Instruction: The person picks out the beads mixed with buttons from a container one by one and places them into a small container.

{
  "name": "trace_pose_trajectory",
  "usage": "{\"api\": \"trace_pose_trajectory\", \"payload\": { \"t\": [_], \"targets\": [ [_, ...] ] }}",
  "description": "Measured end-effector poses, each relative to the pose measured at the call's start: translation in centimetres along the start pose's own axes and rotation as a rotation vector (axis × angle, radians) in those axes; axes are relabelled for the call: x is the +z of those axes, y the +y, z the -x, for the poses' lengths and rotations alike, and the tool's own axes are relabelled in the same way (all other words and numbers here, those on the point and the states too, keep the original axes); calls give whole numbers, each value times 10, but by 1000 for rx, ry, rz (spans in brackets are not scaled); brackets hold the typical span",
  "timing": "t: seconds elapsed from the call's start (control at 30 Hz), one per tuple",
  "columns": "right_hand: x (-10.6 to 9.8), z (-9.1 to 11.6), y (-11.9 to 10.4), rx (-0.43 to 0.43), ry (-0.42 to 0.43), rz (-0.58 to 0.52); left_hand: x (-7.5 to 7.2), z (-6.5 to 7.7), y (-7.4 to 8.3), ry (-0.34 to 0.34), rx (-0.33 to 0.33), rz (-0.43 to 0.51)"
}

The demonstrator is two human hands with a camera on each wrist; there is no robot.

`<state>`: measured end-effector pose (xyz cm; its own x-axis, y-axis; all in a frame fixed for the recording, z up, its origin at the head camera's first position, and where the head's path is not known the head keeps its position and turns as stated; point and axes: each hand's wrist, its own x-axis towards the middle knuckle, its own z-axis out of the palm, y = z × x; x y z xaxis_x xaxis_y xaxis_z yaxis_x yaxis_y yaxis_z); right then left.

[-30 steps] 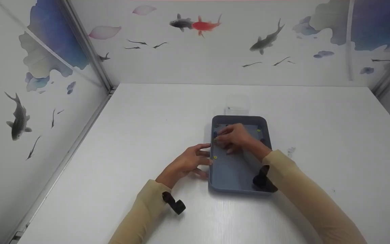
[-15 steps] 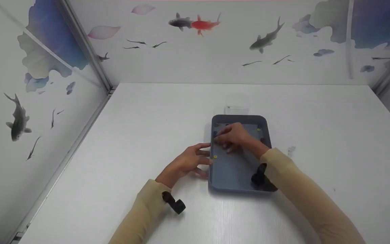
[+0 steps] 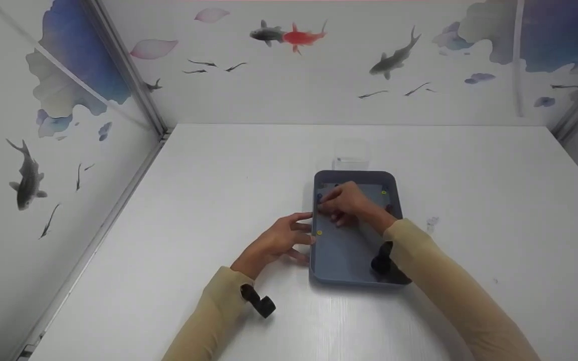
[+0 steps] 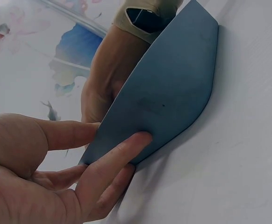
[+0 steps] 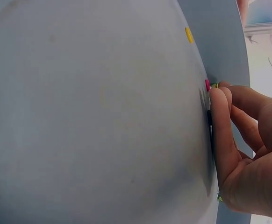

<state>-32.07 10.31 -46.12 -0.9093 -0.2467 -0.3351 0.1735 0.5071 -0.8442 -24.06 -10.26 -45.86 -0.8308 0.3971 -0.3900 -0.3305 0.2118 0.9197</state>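
In the head view a blue-grey tray stands on the white table, holding several small coloured round pieces. My left hand lies along its left side with fingers spread. The left wrist view shows those fingertips on the outer wall and at the rim. Reaching inside, my right hand is low by the left wall. Between its thumb and index finger, a tiny yellow-green piece shows in the right wrist view, with a pink piece right beside it. A yellow disc lies nearer me along the same wall.
Behind the tray is a clear plastic box. Another yellow disc lies at the tray's far right, near a dark piece. A small clear, greyish item lies on the table to the right. Printed walls border the table.
My right wrist and sleeve have shifted slightly left and away from me, while the fingertips stay by the tray's left wall. The left hand and the tray have not moved.
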Motion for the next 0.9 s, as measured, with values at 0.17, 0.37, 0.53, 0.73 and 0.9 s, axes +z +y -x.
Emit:
{"api": "trace_pose_trajectory", "payload": {
  "t": [0.17,0.37,0.53,0.73,0.9],
  "targets": [
    [1,-2,1,6,9,19,0,0,-1,11,-8,-10],
    [1,-3,1,-22,10,53,0,0,-1,9,-1,10],
    [-1,-3,3,-37,6,64,0,0,0,4,-6,23],
    [-4,-3,3,-27,-11,41,-1,0,0,-5,2,20],
    [-7,-1,0,-28,-17,-8,-1,1,1,-16,9,25]
  ]
}}
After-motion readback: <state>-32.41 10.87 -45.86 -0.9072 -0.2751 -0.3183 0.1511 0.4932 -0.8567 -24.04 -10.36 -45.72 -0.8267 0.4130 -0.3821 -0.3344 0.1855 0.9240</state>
